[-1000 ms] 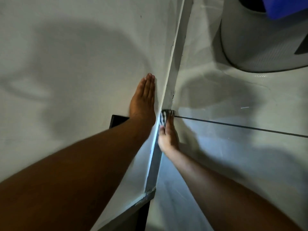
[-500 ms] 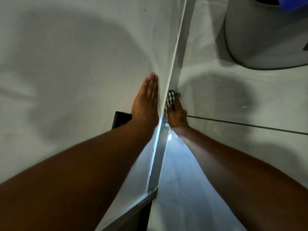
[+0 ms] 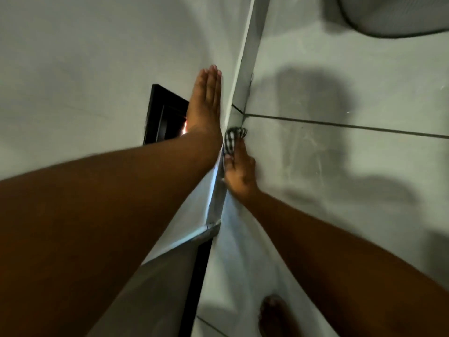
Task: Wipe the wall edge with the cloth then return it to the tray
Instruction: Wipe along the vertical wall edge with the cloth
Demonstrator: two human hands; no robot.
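Observation:
A black-and-white checked cloth (image 3: 232,139) is pressed against the grey skirting strip (image 3: 250,59) where the white wall meets the floor. My right hand (image 3: 239,170) grips the cloth from below, its fingers bunched on it, and only the cloth's upper end shows. My left hand (image 3: 206,100) lies flat on the wall just left of the strip, fingers straight and together, holding nothing. No tray is in view.
A dark rectangular opening (image 3: 162,115) is set in the wall behind my left wrist. A large pale round container (image 3: 393,18) stands on the tiled floor at the top right. A bare foot (image 3: 273,314) shows at the bottom. A dark grout line (image 3: 345,126) crosses the floor.
My right hand with the cloth slid up along the strip, then came back down below the grout line. The view shifted, showing more of the dark opening and a foot. My left hand stayed flat.

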